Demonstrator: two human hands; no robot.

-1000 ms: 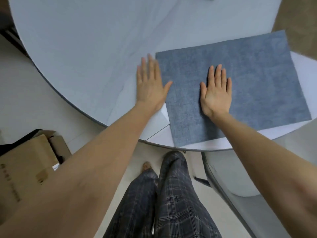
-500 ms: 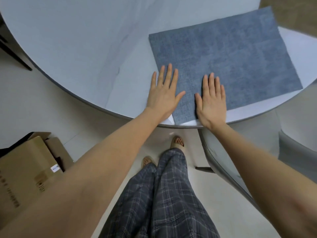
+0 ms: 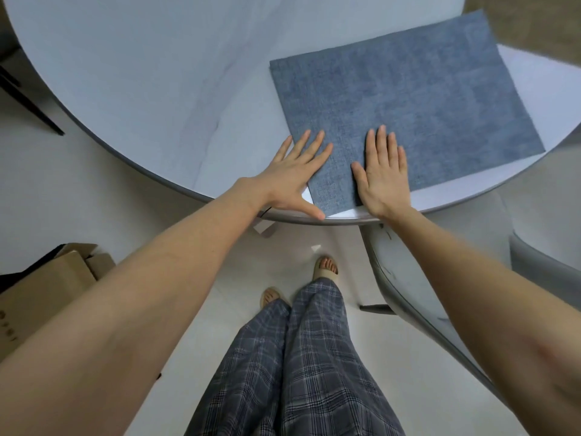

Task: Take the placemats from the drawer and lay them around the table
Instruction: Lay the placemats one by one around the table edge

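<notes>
Placemat (image 3: pixel 408 99) lies under both flat hands: left hand (image 3: pixel 294 177), right hand (image 3: pixel 383 174).

A grey chair (image 3: pixel 405 278) stands on the pale floor (image 3: pixel 94 190). Left of the chair, well apart, lies an open cardboard box (image 3: pixel 47 291).

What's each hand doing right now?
Left hand: open, flat on the placemat's near left corner.
Right hand: open, flat on the placemat.

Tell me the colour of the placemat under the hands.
The rectangular fabric placemat is mottled denim blue, clearest in the head view.
</notes>
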